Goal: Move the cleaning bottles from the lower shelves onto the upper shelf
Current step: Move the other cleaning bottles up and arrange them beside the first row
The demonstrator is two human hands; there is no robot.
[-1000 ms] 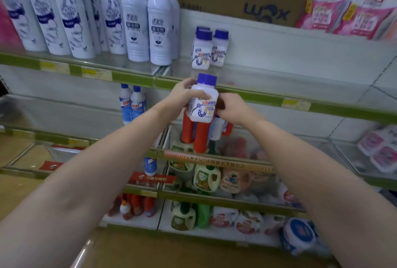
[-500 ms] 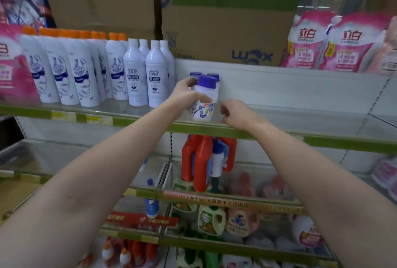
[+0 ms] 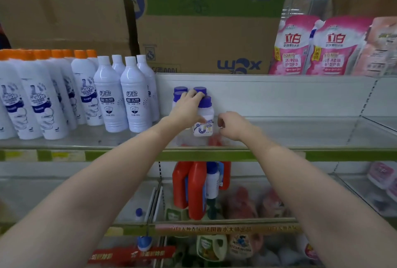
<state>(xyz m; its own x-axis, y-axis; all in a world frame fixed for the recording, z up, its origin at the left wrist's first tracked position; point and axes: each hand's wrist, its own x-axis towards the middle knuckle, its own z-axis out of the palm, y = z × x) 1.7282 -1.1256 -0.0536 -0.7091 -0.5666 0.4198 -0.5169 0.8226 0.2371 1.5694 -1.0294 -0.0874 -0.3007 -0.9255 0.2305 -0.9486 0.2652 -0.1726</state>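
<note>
A small white bottle with a purple cap [image 3: 205,117] stands on the upper shelf [image 3: 279,132]. My left hand [image 3: 187,108] grips it from the left, fingers over its shoulder. Behind it stand more purple-capped bottles [image 3: 180,92], partly hidden by that hand. My right hand [image 3: 233,125] hovers just right of the bottle with loosely curled fingers, holding nothing. On the shelf below are red bottles [image 3: 196,188] and a white bottle with a blue cap [image 3: 212,179].
Tall white cleaner bottles [image 3: 122,96] fill the upper shelf's left side. Cardboard boxes [image 3: 206,20] and pink refill pouches [image 3: 309,46] sit on top. The upper shelf's right part is bare glass. Lower shelves hold detergent jugs [image 3: 211,246] and pouches.
My left hand carried the purple-capped bottle up and back onto the upper shelf beside the others. My right hand let go of it and stays close by. The camera tilted upward.
</note>
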